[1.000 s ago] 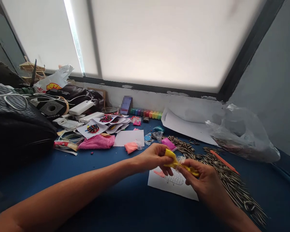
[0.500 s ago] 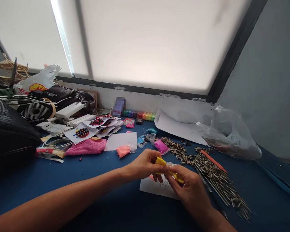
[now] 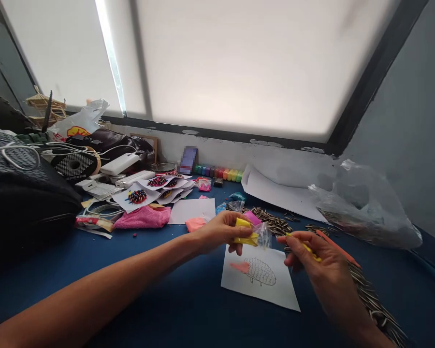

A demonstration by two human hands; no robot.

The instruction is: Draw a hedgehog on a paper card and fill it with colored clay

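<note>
My left hand (image 3: 228,233) is closed on a small clear bag of yellow clay (image 3: 246,239), its loose plastic end pointing right. To the right, my right hand (image 3: 317,256) pinches a torn-off piece of yellow clay (image 3: 311,251), apart from the bag. Below and between both hands lies a white sheet (image 3: 261,298) with a drawing of a scaly oval animal (image 3: 261,271). Its pointed snout (image 3: 239,267) is covered in salmon-coloured clay. Sunflower seeds (image 3: 271,221) are heaped behind the hands and down the right side, partly hidden by my right hand.
An orange stick-shaped tool (image 3: 342,251) lies by the seeds. Behind are a salmon clay bag (image 3: 195,224), a magenta bag (image 3: 253,217) and a blank sheet (image 3: 192,210). A pink cloth (image 3: 143,217), finished seed pictures (image 3: 137,196) and a black bag (image 3: 25,193) crowd the left. A plastic bag (image 3: 369,212) stands right.
My hands have parted. The right hand has moved right with a piece of yellow clay, while the left keeps the bag. More of the drawing shows now, and the view has shifted slightly left.
</note>
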